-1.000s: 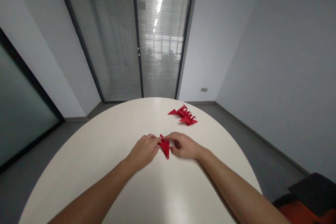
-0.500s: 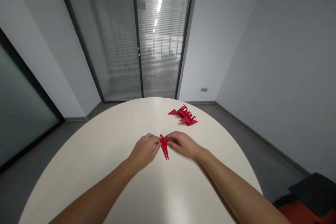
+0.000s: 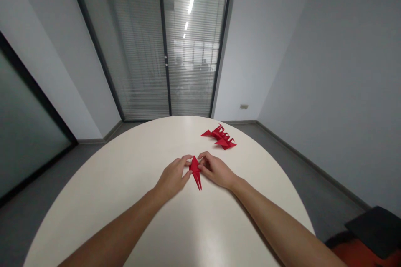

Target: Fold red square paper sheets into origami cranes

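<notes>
A piece of folded red origami paper point(image 3: 194, 165) lies between my hands, its broad pointed end away from me and two narrow legs towards me. My left hand point(image 3: 173, 177) grips its left edge, thumb in front and fingertips behind. On the other side my right hand point(image 3: 218, 171) pinches the right edge between thumb and bent fingers. The fingertips cover part of both edges.
Several finished red paper cranes point(image 3: 221, 137) stand in a row farther back on the round white table point(image 3: 125, 179), right of centre. At the lower right, beyond the table edge, is a black and orange-red chair point(image 3: 372, 233).
The far part of the red paper, which was bunched up between my fingers, now lies flat as a point. My right fingers have lifted and shifted slightly along the edge.
</notes>
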Action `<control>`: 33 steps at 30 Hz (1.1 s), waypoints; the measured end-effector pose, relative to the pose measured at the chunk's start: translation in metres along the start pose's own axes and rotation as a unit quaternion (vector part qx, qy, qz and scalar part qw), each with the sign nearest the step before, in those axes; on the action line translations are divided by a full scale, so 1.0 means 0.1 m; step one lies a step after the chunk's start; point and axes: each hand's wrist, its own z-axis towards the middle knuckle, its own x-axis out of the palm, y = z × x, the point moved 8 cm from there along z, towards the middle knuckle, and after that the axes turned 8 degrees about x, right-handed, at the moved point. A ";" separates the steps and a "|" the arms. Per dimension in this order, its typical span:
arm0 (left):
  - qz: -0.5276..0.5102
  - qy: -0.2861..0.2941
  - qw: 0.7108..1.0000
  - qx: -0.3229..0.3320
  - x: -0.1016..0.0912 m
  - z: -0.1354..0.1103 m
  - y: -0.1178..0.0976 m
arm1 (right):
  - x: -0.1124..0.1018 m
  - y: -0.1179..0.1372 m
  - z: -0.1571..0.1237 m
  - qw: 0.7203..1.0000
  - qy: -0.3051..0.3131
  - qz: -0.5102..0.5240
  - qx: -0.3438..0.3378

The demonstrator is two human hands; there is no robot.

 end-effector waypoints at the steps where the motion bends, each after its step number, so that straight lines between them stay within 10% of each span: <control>1: 0.002 0.001 1.000 0.002 0.00 0.00 0.00 | 0.00 0.01 0.00 1.000 -0.001 -0.004 -0.002; 33: 0.091 0.046 0.992 0.071 -0.05 0.02 -0.20 | -0.01 0.03 -0.04 0.990 -0.012 -0.116 -0.083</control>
